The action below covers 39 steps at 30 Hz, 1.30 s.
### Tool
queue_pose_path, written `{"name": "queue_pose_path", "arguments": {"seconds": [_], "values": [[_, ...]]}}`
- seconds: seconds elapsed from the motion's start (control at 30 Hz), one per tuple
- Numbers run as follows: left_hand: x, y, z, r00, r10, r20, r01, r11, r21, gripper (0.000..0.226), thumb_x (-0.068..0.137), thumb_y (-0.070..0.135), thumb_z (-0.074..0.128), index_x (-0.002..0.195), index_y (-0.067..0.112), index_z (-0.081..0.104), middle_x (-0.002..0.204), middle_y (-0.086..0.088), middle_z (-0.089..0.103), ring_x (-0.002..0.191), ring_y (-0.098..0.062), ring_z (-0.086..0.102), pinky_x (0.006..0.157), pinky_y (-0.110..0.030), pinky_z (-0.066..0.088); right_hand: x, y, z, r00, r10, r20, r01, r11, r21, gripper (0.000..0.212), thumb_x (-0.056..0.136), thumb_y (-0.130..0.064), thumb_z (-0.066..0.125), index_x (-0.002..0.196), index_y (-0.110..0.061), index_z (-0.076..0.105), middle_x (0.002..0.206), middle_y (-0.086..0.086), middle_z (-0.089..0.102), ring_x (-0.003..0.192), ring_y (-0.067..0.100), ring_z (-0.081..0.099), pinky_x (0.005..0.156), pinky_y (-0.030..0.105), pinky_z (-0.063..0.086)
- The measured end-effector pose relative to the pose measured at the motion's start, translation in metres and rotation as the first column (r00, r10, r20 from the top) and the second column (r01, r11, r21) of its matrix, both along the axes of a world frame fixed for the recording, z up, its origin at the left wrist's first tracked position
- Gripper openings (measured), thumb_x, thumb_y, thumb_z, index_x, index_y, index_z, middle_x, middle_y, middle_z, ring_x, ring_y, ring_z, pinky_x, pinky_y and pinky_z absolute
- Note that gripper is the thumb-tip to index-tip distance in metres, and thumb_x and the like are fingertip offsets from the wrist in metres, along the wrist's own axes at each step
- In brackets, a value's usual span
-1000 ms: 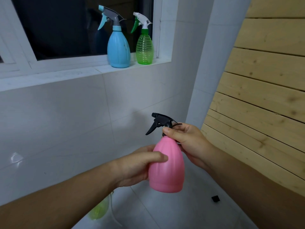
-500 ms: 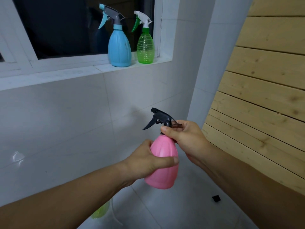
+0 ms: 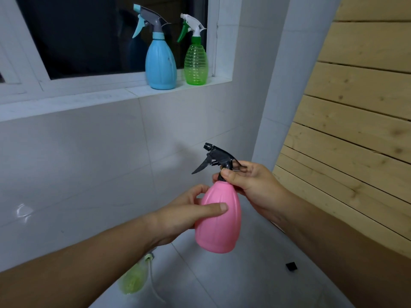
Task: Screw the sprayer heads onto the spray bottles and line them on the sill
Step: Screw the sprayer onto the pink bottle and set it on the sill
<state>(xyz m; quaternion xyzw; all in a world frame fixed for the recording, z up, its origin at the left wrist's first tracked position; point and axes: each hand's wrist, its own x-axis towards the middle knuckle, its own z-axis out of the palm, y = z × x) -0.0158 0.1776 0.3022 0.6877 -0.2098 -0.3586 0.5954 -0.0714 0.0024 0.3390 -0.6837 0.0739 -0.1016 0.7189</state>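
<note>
so right now the pink ribbed plastic spray bottle (image 3: 219, 221) is held up in the air in front of the white tiled wall (image 3: 89, 163), low and near, well below the white window sill (image 3: 66, 103). left hand (image 3: 189, 216) is wrapped around the belly of it, thumb laid across the front. right hand (image 3: 253, 185) is pinched closed on the collar of the black trigger sprayer head (image 3: 219, 158), which sits on the neck with its nozzle pointing left.

two are already up on the sill at the far right end: a light blue ribbed bottle with a grey and teal sprayer (image 3: 160, 61) and, just beside it on the right, a clear green ridged bottle with a white and green sprayer (image 3: 196, 61).

what could go wrong imo: can't tell if the threads are seated straight, so if the head's cocked it'll cross-thread and feel tight while actually loose. also the bottle is smooth and the left grip is mostly fingertips, so twisting hard could spin it or drop it. there's a yellow-green bottle (image 3: 133, 281) lying on the floor under the left arm, easy to kick.
</note>
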Motion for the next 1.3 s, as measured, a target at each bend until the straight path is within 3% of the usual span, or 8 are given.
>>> {"name": "queue_pose_path", "arguments": {"seconds": [0.23,0.4,0.5,0.6,0.67,0.77,1.1,1.3], "values": [[0.003,0.001,-0.001,0.997,0.048,0.068,-0.049,0.998,0.026,0.067,0.068,0.039,0.087,0.125,0.021,0.057,0.115,-0.011,0.078,0.1,-0.028,0.079,0.083,-0.042,0.064,0.005,0.001,-0.003,1.0,-0.017,0.006,0.017,1.0,0.004,0.007,0.083,-0.01,0.073,0.091,-0.01,0.072,0.1,0.019,0.076,0.09,0.026,0.072,0.093,0.042,0.057],[0.011,0.01,0.009,0.986,0.113,0.121,-0.11,0.994,-0.029,0.077,0.061,0.047,0.089,0.128,0.024,0.058,0.119,-0.007,0.076,0.103,-0.024,0.078,0.089,-0.044,0.064,0.005,0.004,0.0,1.0,-0.013,0.02,0.012,1.0,0.029,0.051,0.071,-0.036,0.073,0.115,-0.011,0.065,0.104,0.006,0.077,0.096,0.02,0.073,0.087,0.034,0.057],[0.02,0.013,0.026,0.96,0.219,0.175,-0.205,0.974,-0.096,0.076,0.068,0.05,0.091,0.131,0.028,0.055,0.121,-0.001,0.072,0.098,-0.014,0.076,0.073,-0.026,0.063,0.005,0.009,0.002,1.0,-0.017,-0.003,0.017,0.994,-0.111,0.051,0.08,-0.048,0.062,0.12,-0.017,0.065,0.117,0.003,0.074,0.112,0.02,0.068,0.098,0.039,0.053],[0.031,0.016,0.044,0.923,0.322,0.213,-0.287,0.941,-0.177,0.056,0.084,0.044,0.074,0.132,0.025,0.053,0.119,0.005,0.068,0.094,-0.005,0.07,0.065,-0.013,0.056,0.01,0.024,0.01,0.999,0.03,0.011,-0.027,0.971,-0.239,0.034,0.096,-0.039,0.05,0.128,-0.031,0.061,0.122,-0.011,0.07,0.113,0.002,0.065,0.092,0.023,0.052],[0.043,0.019,0.06,0.913,0.352,0.206,-0.305,0.925,-0.228,0.051,0.089,0.046,0.074,0.131,0.025,0.054,0.124,0.0,0.069,0.102,-0.012,0.069,0.079,-0.023,0.059,0.021,0.036,0.025,0.995,0.079,0.055,-0.062,0.964,-0.257,0.039,0.099,-0.034,0.046,0.138,-0.037,0.05,0.13,-0.024,0.059,0.101,-0.022,0.058,0.082,0.004,0.047],[0.07,0.031,0.09,0.886,0.405,0.225,-0.34,0.899,-0.276,0.057,0.083,0.042,0.068,0.135,0.026,0.052,0.132,-0.007,0.065,0.116,-0.026,0.067,0.099,-0.044,0.056,0.055,0.05,0.061,0.988,0.123,0.095,-0.085,0.939,-0.332,0.044,0.101,-0.035,0.043,0.144,-0.039,0.038,0.135,-0.021,0.051,0.094,-0.028,0.047,0.072,-0.006,0.041],[0.173,0.079,0.186,0.723,0.549,0.419,-0.419,0.831,-0.365,0.062,0.088,0.027,0.08,0.142,0.021,0.05,0.134,-0.002,0.062,0.114,-0.018,0.065,0.081,-0.028,0.055,0.189,0.101,0.145,0.971,0.089,0.222,-0.024,0.96,-0.279,0.04,0.1,-0.04,0.048,0.137,-0.025,0.049,0.122,0.007,0.066,0.098,0.016,0.068,0.071,0.024,0.054],[0.22,0.093,0.188,0.73,0.569,0.378,-0.47,0.82,-0.327,0.068,0.084,0.024,0.084,0.144,0.02,0.051,0.133,-0.011,0.063,0.12,-0.031,0.064,0.106,-0.053,0.054,0.248,0.111,0.139,0.975,0.068,0.211,-0.009,0.962,-0.271,0.049,0.088,-0.055,0.042,0.129,-0.034,0.058,0.128,-0.002,0.066,0.116,0.021,0.063,0.102,0.046,0.051]]}}
